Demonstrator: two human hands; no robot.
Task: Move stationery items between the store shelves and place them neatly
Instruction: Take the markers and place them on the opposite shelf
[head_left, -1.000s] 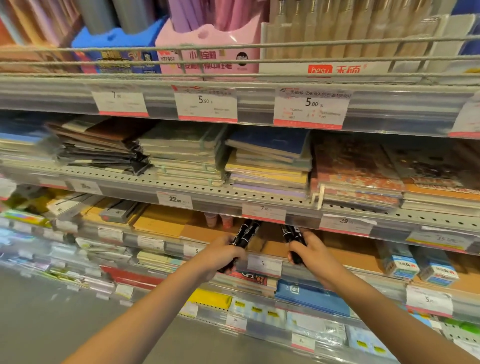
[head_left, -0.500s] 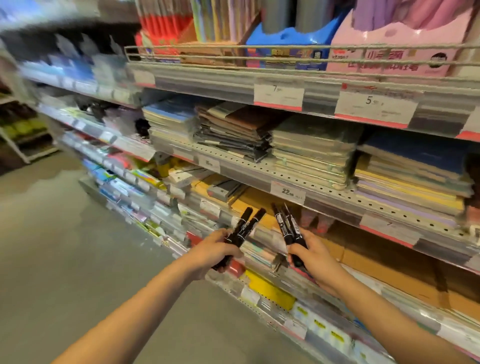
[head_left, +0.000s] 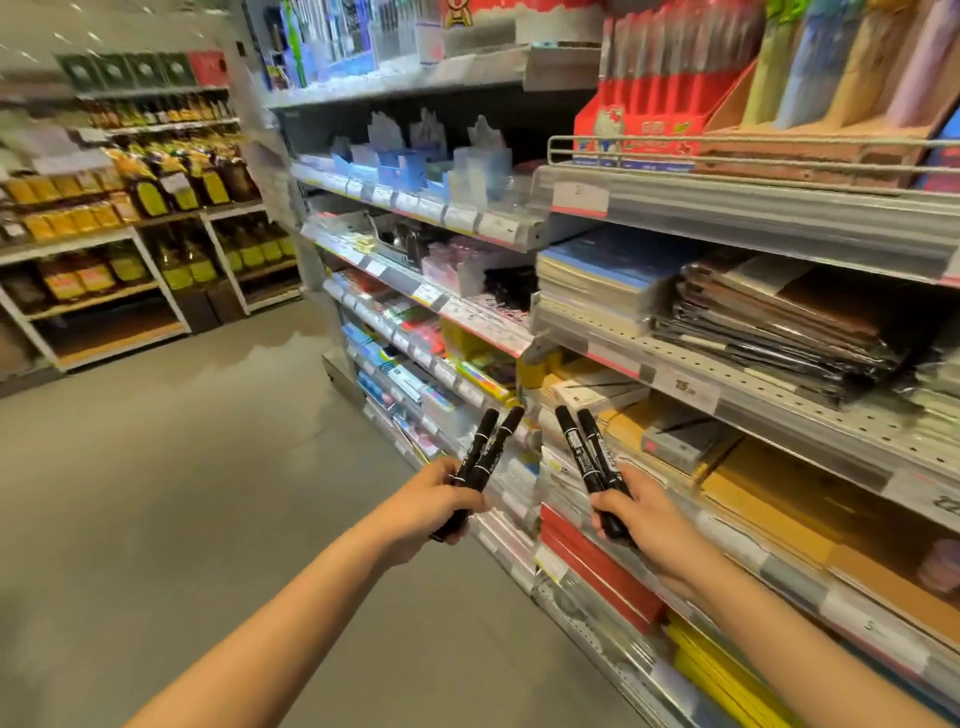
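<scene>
Alongside, the grey metal store shelves (head_left: 779, 395) carry flat stacks of notebooks (head_left: 597, 275), while a red cardboard display box (head_left: 644, 124) on an upper shelf holds upright pens. Both forearms reach forward over the aisle. Fingers of the left hand (head_left: 431, 501) curl round two black marker pens (head_left: 480, 457); the right hand (head_left: 641, 512) grips another two black markers (head_left: 592, 452), tips angled upward, clear of the shelves.

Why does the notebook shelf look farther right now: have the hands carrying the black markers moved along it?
Yes. Left hand and right hand, each gripping two markers, have travelled leftward along the aisle; the dark notebook stack now sits up-right of them.
</scene>
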